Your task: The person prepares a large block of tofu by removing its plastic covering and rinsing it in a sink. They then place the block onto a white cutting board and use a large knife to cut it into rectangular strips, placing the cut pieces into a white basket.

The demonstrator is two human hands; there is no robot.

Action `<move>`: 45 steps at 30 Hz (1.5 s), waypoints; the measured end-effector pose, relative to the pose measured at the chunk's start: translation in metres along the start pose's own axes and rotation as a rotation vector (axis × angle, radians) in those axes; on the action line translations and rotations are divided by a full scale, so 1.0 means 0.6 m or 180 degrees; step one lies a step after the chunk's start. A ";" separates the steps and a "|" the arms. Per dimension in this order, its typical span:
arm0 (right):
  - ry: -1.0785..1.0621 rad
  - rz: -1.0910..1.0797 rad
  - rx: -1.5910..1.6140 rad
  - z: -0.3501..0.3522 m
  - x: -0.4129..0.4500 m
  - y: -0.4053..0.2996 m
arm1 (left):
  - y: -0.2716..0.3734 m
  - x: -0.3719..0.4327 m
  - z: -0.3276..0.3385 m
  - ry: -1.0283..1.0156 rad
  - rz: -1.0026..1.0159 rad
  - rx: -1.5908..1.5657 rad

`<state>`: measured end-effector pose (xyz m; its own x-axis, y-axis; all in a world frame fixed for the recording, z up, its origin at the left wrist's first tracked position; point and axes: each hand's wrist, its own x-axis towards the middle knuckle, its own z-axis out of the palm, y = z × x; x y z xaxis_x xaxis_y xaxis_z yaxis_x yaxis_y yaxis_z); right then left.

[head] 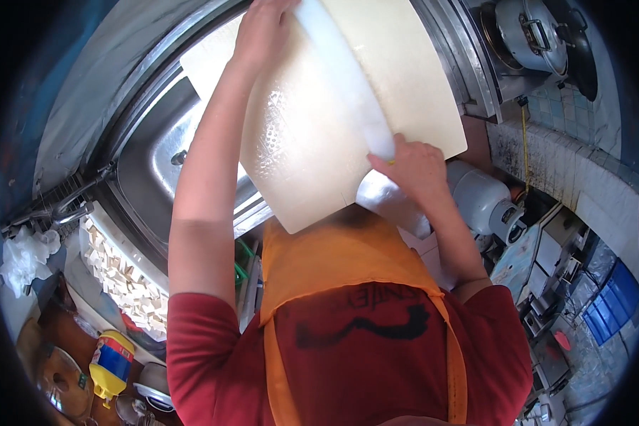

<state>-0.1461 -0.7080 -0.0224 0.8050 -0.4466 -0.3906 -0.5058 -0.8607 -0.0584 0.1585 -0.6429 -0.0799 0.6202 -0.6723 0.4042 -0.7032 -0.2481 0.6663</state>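
A large cream cutting board (pixel 309 117) lies before me, partly over a stainless steel sink (pixel 149 154). A long white strip (pixel 351 80), its material unclear, runs along the board from the top edge of the view towards me. My right hand (pixel 415 165) has its thumb and fingers at the strip's near end, gripping it. Below that hand is a shiny metal sheet or blade (pixel 388 197), partly hidden by the board and hand. My left hand (pixel 263 26) is at the strip's far end, over the board; its fingertips are cut off by the view, so its grip is unclear.
A tub (pixel 122 266) of small cream-coloured cut pieces stands at the left, below a faucet (pixel 74 213). A yellow bottle (pixel 111 367) is at lower left. A lidded pot (pixel 532 37) sits at upper right; a gas cylinder (pixel 476 191) stands right of my arm.
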 end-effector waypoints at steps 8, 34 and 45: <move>-0.0011 0.0005 -0.0041 0.005 0.005 0.019 | -0.052 0.027 0.048 -0.0334 0.0173 -0.0217; -0.0580 0.0037 0.0591 -0.012 0.002 0.057 | -0.020 -0.025 0.029 -0.0577 0.0212 0.0489; -0.0553 0.0876 0.1281 -0.096 -0.088 0.155 | 0.090 -0.113 0.038 -0.1294 0.0999 0.0159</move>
<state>-0.2180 -0.7783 0.0457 0.5791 -0.5667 -0.5861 -0.7985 -0.5394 -0.2674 0.0706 -0.6263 -0.0857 0.1983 -0.9340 0.2972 -0.8557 -0.0171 0.5172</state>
